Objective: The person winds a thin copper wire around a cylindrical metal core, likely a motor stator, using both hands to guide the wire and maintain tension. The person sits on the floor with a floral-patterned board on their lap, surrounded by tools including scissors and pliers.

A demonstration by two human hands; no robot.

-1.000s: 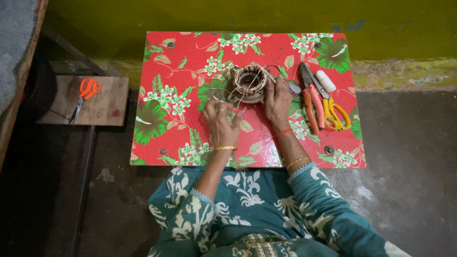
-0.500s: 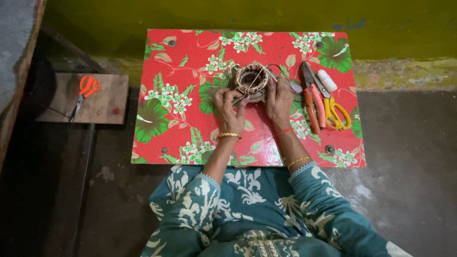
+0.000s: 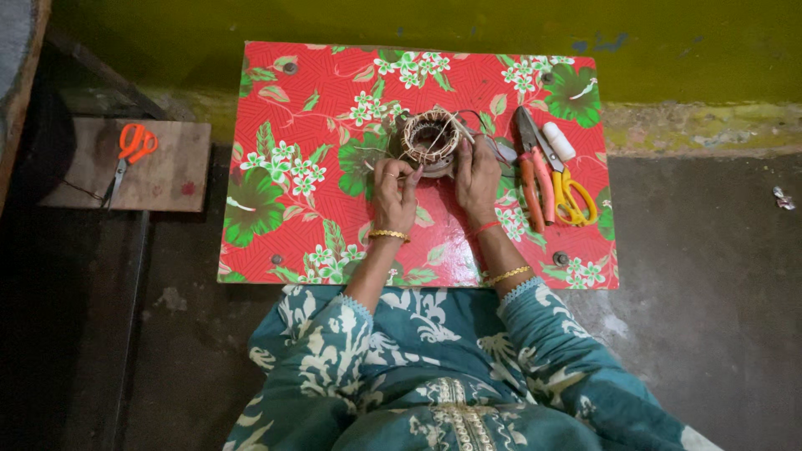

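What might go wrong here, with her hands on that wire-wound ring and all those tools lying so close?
The thin wire at the left hand might snag or kink as it is worked into the wound ring. The right hand steadies the ring right beside the pliers and yellow-handled scissors, so a slip might knock them or nick a finger. Loose wire ends at the ring may prick fingertips.

Bystanders around a floral work table

A low table with a red floral cover [image 3: 317, 108] stands against a yellow-green wall [image 3: 418, 21]. On its right side lie pink-handled pliers [image 3: 535, 185], yellow-handled scissors [image 3: 572, 196] and a small white tube [image 3: 559, 141], close together. To the left, well apart from the table, orange-handled scissors [image 3: 129, 150] rest on a wooden board [image 3: 167, 171]. The grey floor [image 3: 710, 250] carries a scrap of crumpled paper [image 3: 781, 197] far right.
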